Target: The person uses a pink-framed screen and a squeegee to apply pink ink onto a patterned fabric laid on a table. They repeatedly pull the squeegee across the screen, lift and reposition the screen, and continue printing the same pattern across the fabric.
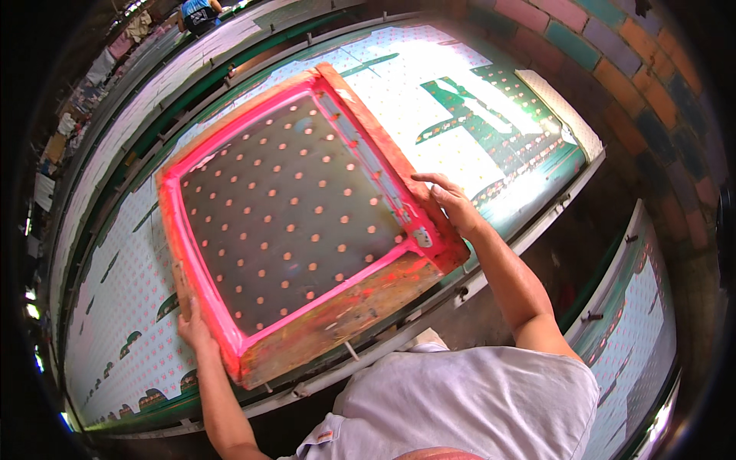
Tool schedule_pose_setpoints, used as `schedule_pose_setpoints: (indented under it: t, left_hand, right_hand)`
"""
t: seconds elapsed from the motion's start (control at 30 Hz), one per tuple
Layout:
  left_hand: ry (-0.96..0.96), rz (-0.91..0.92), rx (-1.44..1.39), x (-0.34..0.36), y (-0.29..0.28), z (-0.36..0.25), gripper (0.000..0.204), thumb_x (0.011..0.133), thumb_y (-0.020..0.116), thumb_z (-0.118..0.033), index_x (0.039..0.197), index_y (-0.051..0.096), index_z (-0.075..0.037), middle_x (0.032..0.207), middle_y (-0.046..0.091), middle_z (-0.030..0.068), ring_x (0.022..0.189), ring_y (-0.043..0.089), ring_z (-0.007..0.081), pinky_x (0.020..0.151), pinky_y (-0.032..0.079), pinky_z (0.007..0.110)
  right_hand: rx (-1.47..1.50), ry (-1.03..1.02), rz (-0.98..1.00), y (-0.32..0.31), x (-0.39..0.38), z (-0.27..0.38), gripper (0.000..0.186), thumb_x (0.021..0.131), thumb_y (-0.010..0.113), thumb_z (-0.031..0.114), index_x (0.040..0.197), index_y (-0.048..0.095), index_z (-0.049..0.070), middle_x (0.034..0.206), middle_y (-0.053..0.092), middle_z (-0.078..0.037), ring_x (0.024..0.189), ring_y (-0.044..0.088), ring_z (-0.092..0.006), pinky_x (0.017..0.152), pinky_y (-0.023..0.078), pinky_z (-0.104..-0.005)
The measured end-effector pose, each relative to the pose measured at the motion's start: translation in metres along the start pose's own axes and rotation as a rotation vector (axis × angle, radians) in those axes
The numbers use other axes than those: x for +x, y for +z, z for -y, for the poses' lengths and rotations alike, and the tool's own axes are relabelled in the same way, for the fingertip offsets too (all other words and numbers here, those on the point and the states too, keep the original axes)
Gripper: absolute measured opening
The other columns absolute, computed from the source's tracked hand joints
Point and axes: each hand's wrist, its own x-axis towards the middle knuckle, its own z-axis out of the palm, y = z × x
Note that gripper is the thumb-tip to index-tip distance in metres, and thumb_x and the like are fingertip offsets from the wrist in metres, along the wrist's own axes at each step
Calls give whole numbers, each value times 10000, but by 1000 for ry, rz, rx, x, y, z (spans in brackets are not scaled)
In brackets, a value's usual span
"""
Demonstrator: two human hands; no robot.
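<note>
A wooden screen printing frame (349,310) fills the middle of the view, its wood stained red, orange and brown. Bright pink ink lines its inner edges around a dark mesh (280,222) patterned with rows of small light dots. My left hand (195,326) grips the frame's left side, the fingers along its outer edge. On the opposite side, my right hand (454,202) is closed around the right bar, with the index finger and thumb near the edge. The frame lies over a long printing table (514,207); I cannot tell whether it touches the surface.
Pale printed sheets (126,287) cover the table on both sides of the frame. Metal rails with pegs (563,201) run along its near edge. Another table (629,345) stands at right, near a coloured brick wall (613,61). Far off at upper left is a person (199,15).
</note>
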Motion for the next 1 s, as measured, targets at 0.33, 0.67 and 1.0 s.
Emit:
schedule_pose_setpoints:
  t: [0.33, 0.67, 1.0]
  left_hand:
    - [-27, 18, -133, -117, 131, -25, 290, 1014, 867, -234, 1121, 720, -8, 1063, 747, 31, 935, 690, 120, 825, 546, 306]
    - [-48, 34, -182, -160, 163, -55, 242, 1044, 826, -184, 1145, 709, 2, 1079, 742, 27, 938, 688, 115, 815, 544, 291]
    - [42, 50, -190, -160, 172, -45, 234, 1072, 773, -152, 1229, 715, 11, 1092, 741, 23, 924, 676, 108, 812, 544, 289]
  right_hand:
    - [221, 77, -168, -126, 11, -51, 556, 1104, 589, 409, 1493, 662, 18, 1209, 733, -123, 1104, 711, -177, 996, 549, -316]
    - [147, 0, -215, -183, 6, -63, 602, 1073, 625, 432, 1500, 646, 7, 1151, 785, -117, 1028, 730, -179, 968, 527, -295]
    - [255, 60, -127, -195, 2, -60, 683, 1007, 666, 419, 1544, 627, -2, 1441, 674, -105, 1359, 583, -222, 1192, 402, -386]
